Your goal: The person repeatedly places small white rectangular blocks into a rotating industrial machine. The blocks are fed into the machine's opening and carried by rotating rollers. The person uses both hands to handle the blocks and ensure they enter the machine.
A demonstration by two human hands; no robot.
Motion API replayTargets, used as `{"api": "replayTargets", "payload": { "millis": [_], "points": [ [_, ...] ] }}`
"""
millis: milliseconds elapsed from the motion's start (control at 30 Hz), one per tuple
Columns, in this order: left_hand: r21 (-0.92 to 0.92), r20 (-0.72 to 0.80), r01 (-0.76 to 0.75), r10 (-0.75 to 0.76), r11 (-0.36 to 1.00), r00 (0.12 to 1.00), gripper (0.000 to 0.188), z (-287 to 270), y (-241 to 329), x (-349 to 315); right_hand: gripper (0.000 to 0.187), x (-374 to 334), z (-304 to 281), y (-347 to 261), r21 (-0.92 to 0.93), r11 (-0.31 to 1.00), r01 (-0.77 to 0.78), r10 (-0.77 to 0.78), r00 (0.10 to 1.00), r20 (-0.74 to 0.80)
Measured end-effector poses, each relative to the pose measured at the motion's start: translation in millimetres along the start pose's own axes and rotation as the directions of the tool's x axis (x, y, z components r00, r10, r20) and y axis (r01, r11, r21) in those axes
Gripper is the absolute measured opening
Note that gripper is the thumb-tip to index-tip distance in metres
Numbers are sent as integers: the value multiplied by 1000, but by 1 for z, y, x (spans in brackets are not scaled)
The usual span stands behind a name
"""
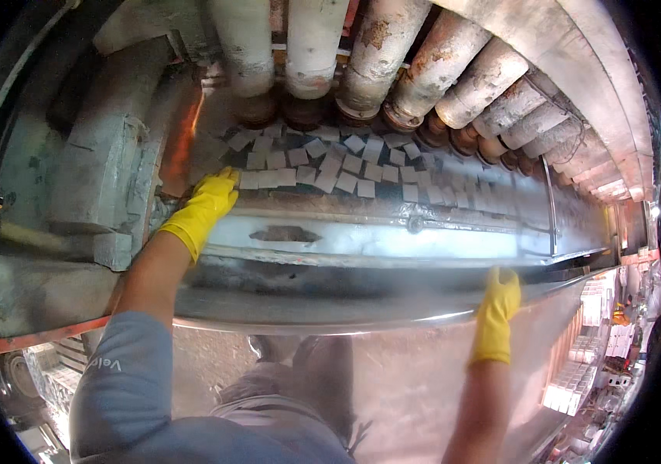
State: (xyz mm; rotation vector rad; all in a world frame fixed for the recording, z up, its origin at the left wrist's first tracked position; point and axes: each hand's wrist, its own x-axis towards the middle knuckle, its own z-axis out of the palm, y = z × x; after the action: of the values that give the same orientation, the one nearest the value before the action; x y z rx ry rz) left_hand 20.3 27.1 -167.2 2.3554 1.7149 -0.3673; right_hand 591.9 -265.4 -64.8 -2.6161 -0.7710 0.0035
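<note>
Square pale tiles [323,182] lie scattered, some overlapping, on a wet dark bed inside a large machine. My left hand [213,203], in a yellow rubber glove, reaches to the left end of this spread. Its fingers are stretched out beside a tile [248,180] at the near left edge; whether they touch it is hard to tell. My right hand [500,300], gloved in the same yellow, is near the machine's metal front edge [423,319]. A gap shows between its thumb and fingers, and I see nothing held there.
Thick, worn cylinders [371,58] stand in a row over the far side of the bed. A pale metal ledge [377,238] runs along the near side. Bulky grey housing [94,170] rises at the left. Stacked pale pieces [574,371] stand on the right beyond the floor.
</note>
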Motion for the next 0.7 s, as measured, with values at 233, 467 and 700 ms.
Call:
{"api": "replayTargets", "payload": {
  "millis": [233, 467, 700],
  "points": [
    [-81, -426, 60, -89, 995, 901, 65, 30, -42, 22, 56, -19, -14, 0, -39, 999, 5, -5, 1000, 10],
    [-94, -253, 196, -214, 976, 943, 72, 64, -38, 25, 55, -23, -4, 25, -41, 998, 56, -58, 997, -50],
    [-91, -247, 142, -161, 986, 956, 76, 75, -14, -2, 56, -25, -7, 34, -23, 1000, 19, -19, 1000, 12]
  ]
}}
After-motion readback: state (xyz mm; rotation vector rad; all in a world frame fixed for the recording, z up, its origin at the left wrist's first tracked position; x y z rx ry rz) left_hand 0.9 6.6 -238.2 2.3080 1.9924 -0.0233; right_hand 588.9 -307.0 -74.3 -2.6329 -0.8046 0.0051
